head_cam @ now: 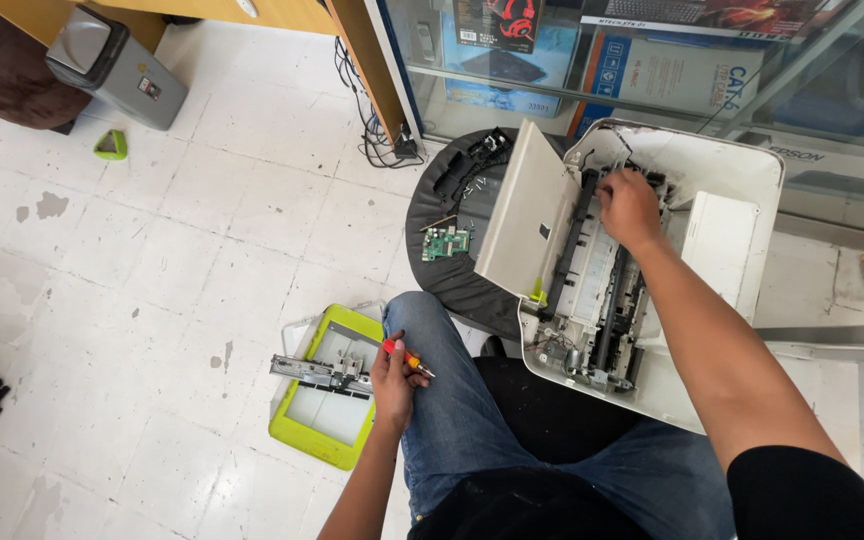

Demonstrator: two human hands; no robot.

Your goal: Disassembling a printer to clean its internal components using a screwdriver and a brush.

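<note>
Denim knee (442, 340) flanks left hand (392, 385) gripping red-handled screwdriver (407, 358); right hand (629, 208) clutches printer (652, 270) plastic.

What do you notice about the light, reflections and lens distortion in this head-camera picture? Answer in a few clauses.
Head view: even, bright daylight on the tiled floor, with only soft shadows; reflections wash over the glass cabinet; wide-angle bending curves the edges; the left hand holding the screwdriver, and the right hand in the opened printer, look sharp, without motion blur.
</note>
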